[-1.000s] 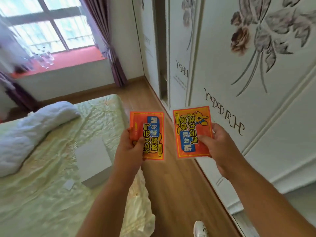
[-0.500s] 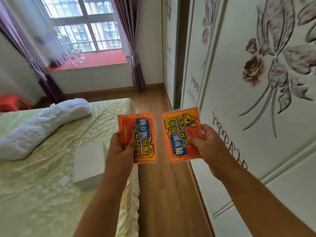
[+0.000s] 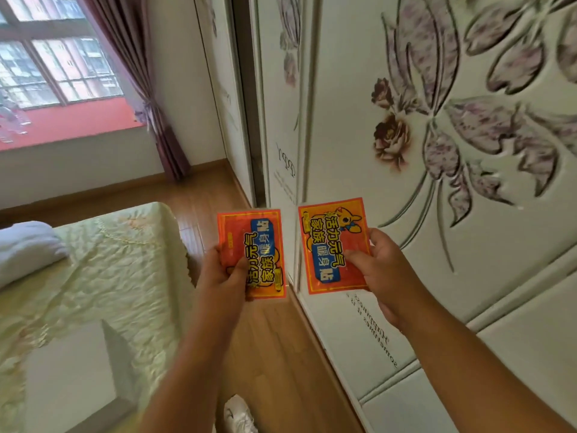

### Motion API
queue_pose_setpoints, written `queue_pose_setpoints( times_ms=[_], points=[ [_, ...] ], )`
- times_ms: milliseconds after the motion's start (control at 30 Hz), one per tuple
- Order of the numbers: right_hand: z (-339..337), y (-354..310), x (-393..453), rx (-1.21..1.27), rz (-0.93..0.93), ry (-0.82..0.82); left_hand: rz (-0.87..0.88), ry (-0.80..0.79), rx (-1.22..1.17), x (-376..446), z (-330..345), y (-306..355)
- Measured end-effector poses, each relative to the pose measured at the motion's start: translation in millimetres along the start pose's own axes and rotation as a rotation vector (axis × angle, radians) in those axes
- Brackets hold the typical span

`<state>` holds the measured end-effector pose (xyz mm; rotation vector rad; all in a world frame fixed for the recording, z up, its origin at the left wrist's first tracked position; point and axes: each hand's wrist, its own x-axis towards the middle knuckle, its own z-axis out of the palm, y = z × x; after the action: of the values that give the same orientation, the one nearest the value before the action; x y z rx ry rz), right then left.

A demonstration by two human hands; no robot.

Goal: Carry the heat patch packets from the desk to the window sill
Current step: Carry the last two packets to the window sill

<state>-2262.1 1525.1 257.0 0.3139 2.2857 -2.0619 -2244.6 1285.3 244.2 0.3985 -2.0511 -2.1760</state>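
- We hold two heat patch packets, one per hand, side by side and apart, long axes upright, over the wooden floor [image 3: 271, 348].
- Our left hand [image 3: 223, 276] pinches the left packet [image 3: 253, 254] at its lower left edge, thumb across the face.
- Our right hand [image 3: 379, 270] pinches the right packet [image 3: 334, 245] at its right edge.
- The red window sill [image 3: 71, 123] lies ahead and to the left, well apart from both packets; our left hand is nearer.
- The bed [image 3: 103, 276] is on our left, the wardrobe [image 3: 437, 182] on our right.
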Motion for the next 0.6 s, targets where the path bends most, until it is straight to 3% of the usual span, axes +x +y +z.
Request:
queue_pose_setpoints(
  times_ms=[300, 600],
  points=[
    [76.8, -33.9, 99.0, 0.007, -0.017, 0.107, 0.037, -0.124, 0.044, 152.0, -23.0, 33.4],
    [223.1, -68.6, 190.7, 0.003, -0.036, -0.021, 0.032, -0.02, 0.068, 261.9, -125.8, 50.4]
  ],
)
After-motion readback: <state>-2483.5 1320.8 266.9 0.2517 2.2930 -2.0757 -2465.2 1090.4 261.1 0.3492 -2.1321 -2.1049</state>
